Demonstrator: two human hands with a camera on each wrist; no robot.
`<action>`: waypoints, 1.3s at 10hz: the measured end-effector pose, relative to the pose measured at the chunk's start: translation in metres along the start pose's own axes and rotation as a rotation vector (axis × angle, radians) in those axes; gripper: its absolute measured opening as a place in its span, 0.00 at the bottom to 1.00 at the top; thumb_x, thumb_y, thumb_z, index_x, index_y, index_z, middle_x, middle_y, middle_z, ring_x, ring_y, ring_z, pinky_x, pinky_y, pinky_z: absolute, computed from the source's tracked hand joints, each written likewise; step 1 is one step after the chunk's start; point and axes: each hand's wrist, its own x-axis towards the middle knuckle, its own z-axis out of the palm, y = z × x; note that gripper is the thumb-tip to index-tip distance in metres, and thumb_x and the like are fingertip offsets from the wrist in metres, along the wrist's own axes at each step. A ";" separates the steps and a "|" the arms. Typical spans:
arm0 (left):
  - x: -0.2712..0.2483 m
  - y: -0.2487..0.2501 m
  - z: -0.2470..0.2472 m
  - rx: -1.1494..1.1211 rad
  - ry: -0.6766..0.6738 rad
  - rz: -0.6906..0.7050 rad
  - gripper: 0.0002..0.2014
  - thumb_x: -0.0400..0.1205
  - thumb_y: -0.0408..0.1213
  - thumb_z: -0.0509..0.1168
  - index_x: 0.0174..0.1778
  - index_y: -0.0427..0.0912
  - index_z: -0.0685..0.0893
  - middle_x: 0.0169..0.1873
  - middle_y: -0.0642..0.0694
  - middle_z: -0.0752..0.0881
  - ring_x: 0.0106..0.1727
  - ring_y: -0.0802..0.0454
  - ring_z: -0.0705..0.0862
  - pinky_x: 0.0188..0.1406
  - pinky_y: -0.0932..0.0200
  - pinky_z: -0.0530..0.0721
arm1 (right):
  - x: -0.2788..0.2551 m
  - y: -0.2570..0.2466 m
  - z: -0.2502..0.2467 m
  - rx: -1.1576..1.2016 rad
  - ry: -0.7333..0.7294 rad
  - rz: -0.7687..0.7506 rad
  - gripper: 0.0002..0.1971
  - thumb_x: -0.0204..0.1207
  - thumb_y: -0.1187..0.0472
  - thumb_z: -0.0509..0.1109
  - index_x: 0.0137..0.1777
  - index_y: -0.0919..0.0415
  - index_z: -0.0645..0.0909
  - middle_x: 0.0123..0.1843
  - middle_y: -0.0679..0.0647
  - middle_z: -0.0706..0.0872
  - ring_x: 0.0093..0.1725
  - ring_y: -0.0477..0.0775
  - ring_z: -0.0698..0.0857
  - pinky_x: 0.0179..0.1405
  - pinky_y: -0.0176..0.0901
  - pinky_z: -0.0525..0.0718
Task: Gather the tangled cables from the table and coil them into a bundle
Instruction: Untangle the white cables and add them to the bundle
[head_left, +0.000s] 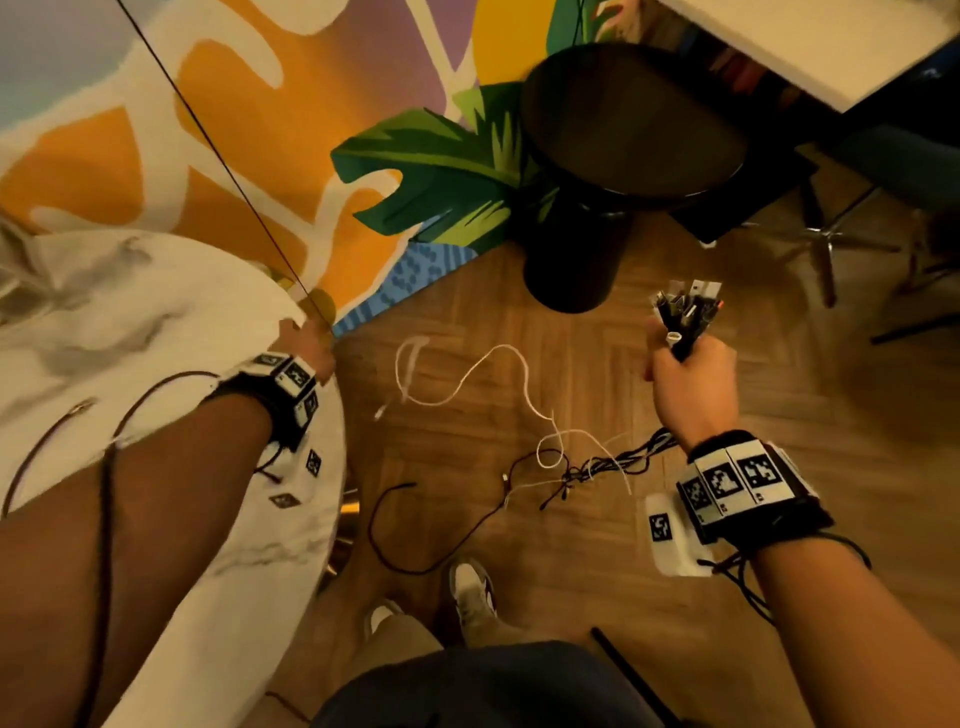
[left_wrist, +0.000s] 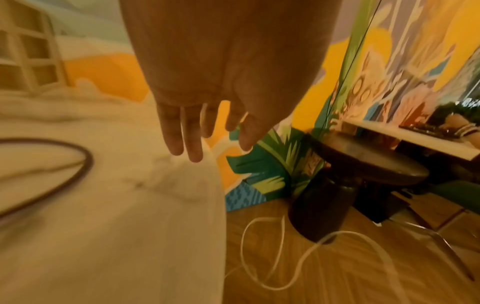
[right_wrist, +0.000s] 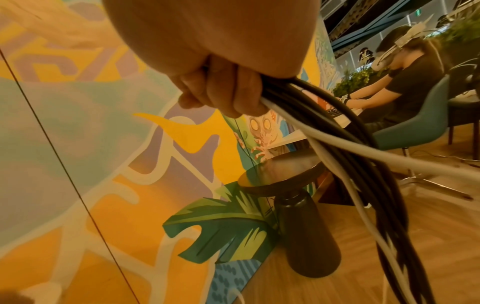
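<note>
Cables (head_left: 684, 318) are gripped in the right hand (head_left: 693, 387), their plug ends up and the rest trailing onto the floor (head_left: 519, 530). The left hand (left_wrist: 207, 115) is held open, fingers straight, over the tabletop (head_left: 156, 312) edge.

A dark round stool (head_left: 631, 124) stands on the wooden floor (head_left: 597, 561) beside the painted leaf mural (head_left: 436, 171). A seated person (right_wrist: 405, 82) occupies a teal chair (right_wrist: 420, 121).

Counter (head_left: 171, 322) at left, one cable (head_left: 106, 467) on it. Left hand (head_left: 306, 343) over counter's far edge. Right hand (head_left: 693, 382) at right, above floor (head_left: 519, 535), gripping cable bundle (head_left: 685, 312); trailing cables (head_left: 519, 415) on floor between hands. Stool (head_left: 623, 156) beyond, against wall (head_left: 260, 104).
</note>
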 end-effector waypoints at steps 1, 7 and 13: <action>-0.008 -0.004 0.035 -0.070 -0.049 0.008 0.26 0.84 0.40 0.60 0.78 0.40 0.64 0.72 0.30 0.66 0.65 0.29 0.75 0.63 0.44 0.76 | 0.001 0.004 -0.007 0.007 0.016 0.002 0.21 0.82 0.55 0.62 0.27 0.59 0.77 0.25 0.51 0.80 0.24 0.49 0.77 0.27 0.40 0.71; -0.155 0.186 -0.026 -0.713 -0.259 0.860 0.23 0.78 0.27 0.67 0.69 0.31 0.73 0.62 0.40 0.79 0.66 0.44 0.77 0.54 0.72 0.74 | -0.013 -0.085 0.014 0.242 -0.303 -0.372 0.08 0.79 0.43 0.60 0.37 0.30 0.72 0.43 0.44 0.76 0.46 0.51 0.80 0.48 0.48 0.78; -0.160 0.155 -0.077 -1.383 -0.413 0.608 0.12 0.75 0.34 0.56 0.26 0.42 0.64 0.21 0.47 0.66 0.19 0.53 0.63 0.18 0.60 0.65 | -0.016 -0.067 0.051 0.867 -1.301 -0.193 0.25 0.67 0.55 0.79 0.62 0.61 0.75 0.53 0.50 0.88 0.54 0.47 0.87 0.54 0.43 0.85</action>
